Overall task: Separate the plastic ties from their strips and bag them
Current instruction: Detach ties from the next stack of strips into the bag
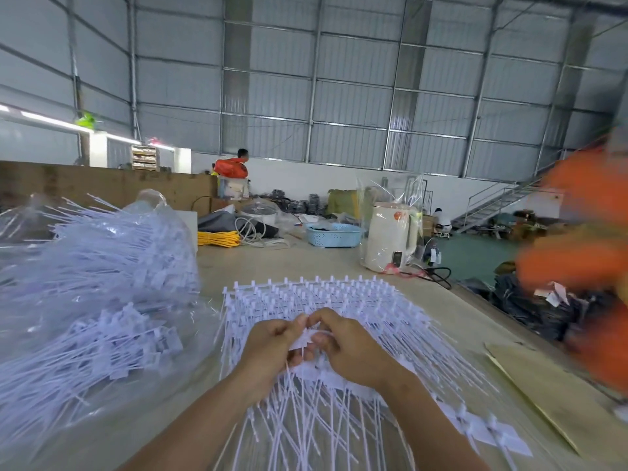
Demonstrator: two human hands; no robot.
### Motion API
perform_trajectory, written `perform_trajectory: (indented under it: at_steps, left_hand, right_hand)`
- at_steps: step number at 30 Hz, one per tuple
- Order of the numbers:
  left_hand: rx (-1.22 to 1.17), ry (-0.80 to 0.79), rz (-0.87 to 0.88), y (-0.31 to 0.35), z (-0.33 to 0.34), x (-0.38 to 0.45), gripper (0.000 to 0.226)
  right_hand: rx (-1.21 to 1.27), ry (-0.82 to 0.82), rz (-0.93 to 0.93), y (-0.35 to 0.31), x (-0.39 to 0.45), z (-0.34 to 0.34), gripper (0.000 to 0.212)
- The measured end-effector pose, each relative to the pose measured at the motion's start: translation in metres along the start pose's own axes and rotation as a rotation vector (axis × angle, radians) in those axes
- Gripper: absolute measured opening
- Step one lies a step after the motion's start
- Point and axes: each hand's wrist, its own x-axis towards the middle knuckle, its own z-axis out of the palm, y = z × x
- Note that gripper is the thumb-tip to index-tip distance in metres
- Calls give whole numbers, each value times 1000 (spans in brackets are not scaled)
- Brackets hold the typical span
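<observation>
Head view: the left hand (272,348) and right hand (346,348) meet, fingers curled, both pinching one thin white plastic tie (306,341) atop the stacked white tie strips (326,297). The strips' tails run toward the person, heads away. Left of the grip, a clear plastic bag (102,273) holds loose ties.

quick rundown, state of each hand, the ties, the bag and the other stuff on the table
left hand: pinching a tie's flat tag
right hand: gripping the same tie
ties on strips: stacked under both hands, still joined
clear bag: lying on its side, bulging with loose ties
loose ties: a few lying at right
blue basket: upright, holding dark items
white kettle: upright, plastic-wrapped
</observation>
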Motion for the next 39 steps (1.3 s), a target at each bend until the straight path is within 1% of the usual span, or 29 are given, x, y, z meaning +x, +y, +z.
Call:
perform_trajectory:
  at_steps: [2,4,5,7,9,11,13,14,16,19,21,23,27,31,32,33,35,36,37,39]
  left_hand:
    - [-2,89,9,-1,2,3,39]
    - [-9,113,9,-1,2,3,39]
    - [-7,86,12,-1,1,3,42]
    - [14,-41,8,1,1,-1,53]
    - [87,-137,30,2,5,-5,58]
    - [181,-107,99,1,8,-5,49]
    - [224,-32,163,-1,9,-3,39]
    - [241,-5,187,-1,10,-2,37]
    - [272,4,191,-2,11,-2,37]
    - [320,-38,147,-3,11,-4,38]
    - [352,-43,146,-3,11,-4,41]
    - [367,-15,135,0,12,-5,44]
    - [303,0,58,9,10,-5,45]
    - [316,-29,24,18,9,-7,49]
    - [285,-43,-35,21,7,-7,45]
    - [205,-75,-126,25,3,-7,39]
    - [9,-189,-320,37,-11,-6,35]
    - [-47,-233,-367,41,-20,-5,37]
    - [-87,-243,-386,44,-27,-3,37]
    - [-156,-173,-375,42,-34,3,34]
  right_hand:
    - [8,32,3,2,1,-3,24]
    - [35,50,3,2,2,-5,25]
    - [44,46,3,2,2,-6,25]
    - [38,24,6,0,1,-5,27]
    - [18,11,-6,-2,0,-2,26]
    - [22,17,-4,-1,0,-3,22]
    - [-28,15,57,2,0,-6,19]
    - [-50,2,86,4,0,-6,18]
    - [-32,-51,116,6,-2,-6,20]
    - [6,-100,92,6,-3,-4,22]
    - [13,-77,58,6,-2,-4,21]
    - [0,-32,17,5,-2,-4,20]
    - [-17,-3,-80,2,-1,-7,19]
    - [-64,-4,-126,-1,0,-10,13]
    - [-93,5,-141,-2,1,-10,10]
    - [-135,14,-154,0,0,-10,9]
    - [-240,34,-113,8,-3,-15,16]
    - [-255,60,-50,14,-6,-20,20]
    - [-221,112,16,20,-9,-27,22]
    - [-115,266,94,25,-12,-38,14]
